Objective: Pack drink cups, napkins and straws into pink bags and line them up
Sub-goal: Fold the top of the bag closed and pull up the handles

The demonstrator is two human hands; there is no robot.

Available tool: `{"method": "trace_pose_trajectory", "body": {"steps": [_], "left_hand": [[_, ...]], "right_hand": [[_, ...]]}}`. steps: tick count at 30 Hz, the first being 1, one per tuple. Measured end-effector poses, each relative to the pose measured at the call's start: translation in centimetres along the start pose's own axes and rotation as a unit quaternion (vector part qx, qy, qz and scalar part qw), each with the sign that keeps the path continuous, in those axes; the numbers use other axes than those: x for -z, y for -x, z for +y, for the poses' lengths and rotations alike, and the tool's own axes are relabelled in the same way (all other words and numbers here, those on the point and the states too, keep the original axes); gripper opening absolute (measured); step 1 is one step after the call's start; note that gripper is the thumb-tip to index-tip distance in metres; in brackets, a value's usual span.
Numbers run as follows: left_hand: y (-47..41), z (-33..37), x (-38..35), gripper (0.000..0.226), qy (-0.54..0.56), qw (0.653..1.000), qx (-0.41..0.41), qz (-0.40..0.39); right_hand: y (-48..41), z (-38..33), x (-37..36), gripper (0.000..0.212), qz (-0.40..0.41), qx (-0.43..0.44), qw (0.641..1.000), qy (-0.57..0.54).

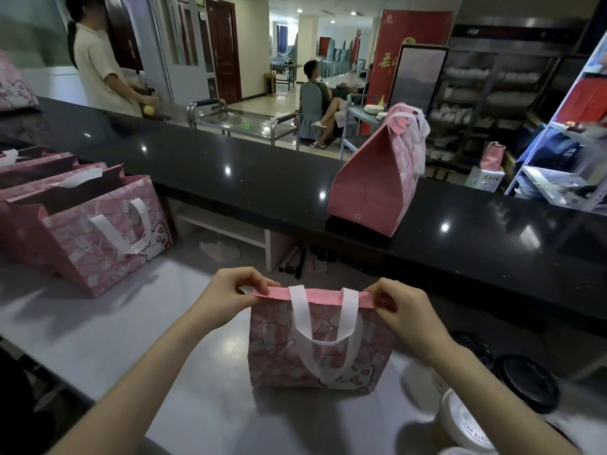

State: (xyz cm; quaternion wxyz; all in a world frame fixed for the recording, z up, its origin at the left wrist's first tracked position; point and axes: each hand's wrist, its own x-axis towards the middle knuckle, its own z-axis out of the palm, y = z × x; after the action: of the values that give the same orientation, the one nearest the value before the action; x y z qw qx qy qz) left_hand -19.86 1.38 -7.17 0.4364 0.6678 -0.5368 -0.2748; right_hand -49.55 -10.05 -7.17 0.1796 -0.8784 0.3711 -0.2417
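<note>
Now left hand (230, 292), right hand (405, 310) pinch pink bag (279, 349) (red banner (410, 34): 茶)

Inside of pink bag (276, 349) hidden; cups (463, 421) cut off btm-right.

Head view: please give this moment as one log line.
bag: upright on table | left hand: pinches its rim | right hand: pinches its rim

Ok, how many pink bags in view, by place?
Held bag, between left hand and right hand: 1
Closed bag on black counter: 1
Left row: at least 3, overlapping
Far-left bag, cut off: 1
Background bag: 1
Total: at least 7
</note>
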Motion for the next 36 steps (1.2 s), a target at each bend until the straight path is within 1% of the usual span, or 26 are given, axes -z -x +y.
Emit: {"method": "trace_pose_trajectory", "body": {"steps": [4, 7, 9, 11, 13, 16, 21, 24, 25, 27, 29, 30, 32, 33, 34, 36], "left_hand": [[0.2, 1.0, 0.5, 0.027, -0.094, 0.995, -0.027, -0.031], [0.4, 1.5, 0.8, 0.021, -0.178, 0.98, -0.055, -0.066], [0.6, 1.7, 0.9, 0.019, -0.207, 0.972, -0.062, -0.091], [0.7, 1.6, 0.8, 0.017, -0.208, 0.973, -0.067, -0.078], [0.6, 1.6, 0.3, 0.016, -0.201, 0.976, -0.077, -0.035], [0.5, 1.3, -0.8, 0.025, -0.197, 0.976, -0.092, 0.008], [0.3, 0.6, -1.6, 0.036, -0.185, 0.977, -0.104, 0.02], [0.2, 0.3, -1.9, 0.03, -0.189, 0.975, -0.113, 0.029], [0.1, 0.2, -1.9, 0.029, -0.182, 0.977, -0.111, 0.028], [0.0, 0.2, -1.4, 0.033, -0.136, 0.986, -0.092, 0.007], [-0.2, 0.5, -0.8, 0.035, -0.091, 0.993, -0.07, -0.03], [-0.5, 0.7, -0.6, 0.035, -0.088, 0.993, -0.065, -0.038], [-1.1, 1.2, -0.7, 0.027, -0.102, 0.992, -0.07, -0.03], [-1.4, 1.6, -1.1, 0.025, -0.122, 0.989, -0.08, -0.026], [-1.6, 2.1, -1.7, 0.026, -0.152, 0.983, -0.096, -0.032], [-1.8, 2.7, -3.2, 0.039, -0.234, 0.962, -0.129, -0.055]], "right_hand": [[-0.3, 0.1, 0.4, 0.016, -0.03, 0.023, 0.999, 0.038], [-0.5, 0.3, 1.1, 0.018, -0.07, 0.028, 0.995, 0.061], [-0.8, 0.4, 1.8, 0.019, -0.097, 0.014, 0.994, 0.058], [-1.1, 0.2, 2.1, 0.018, -0.097, 0.001, 0.994, 0.046], [-1.5, -0.3, 2.0, 0.027, -0.095, -0.013, 0.995, 0.033], [-2.2, -1.1, 1.4, 0.039, -0.092, -0.031, 0.995, 0.001], [-2.7, -1.1, 0.8, 0.042, -0.044, -0.029, 0.998, 0.016], [-2.5, -1.2, 0.4, 0.043, -0.023, -0.019, 0.999, 0.022], [-2.5, -1.2, 0.5, 0.04, -0.029, -0.021, 0.999, 0.028], [-2.7, -1.1, 1.1, 0.032, -0.071, -0.047, 0.996, 0.015], [-3.1, -1.1, 2.0, 0.037, -0.117, -0.075, 0.99, -0.036], [-3.4, -1.2, 2.3, 0.04, -0.125, -0.074, 0.988, -0.058], [-4.0, -1.7, 2.4, 0.036, -0.119, -0.06, 0.988, -0.074], [-4.2, -2.2, 2.1, 0.033, -0.118, -0.052, 0.99, -0.063], [-4.5, -2.8, 1.7, 0.032, -0.125, -0.043, 0.99, -0.045], [-4.8, -3.8, 0.6, 0.037, -0.154, -0.016, 0.988, 0.012]]}}
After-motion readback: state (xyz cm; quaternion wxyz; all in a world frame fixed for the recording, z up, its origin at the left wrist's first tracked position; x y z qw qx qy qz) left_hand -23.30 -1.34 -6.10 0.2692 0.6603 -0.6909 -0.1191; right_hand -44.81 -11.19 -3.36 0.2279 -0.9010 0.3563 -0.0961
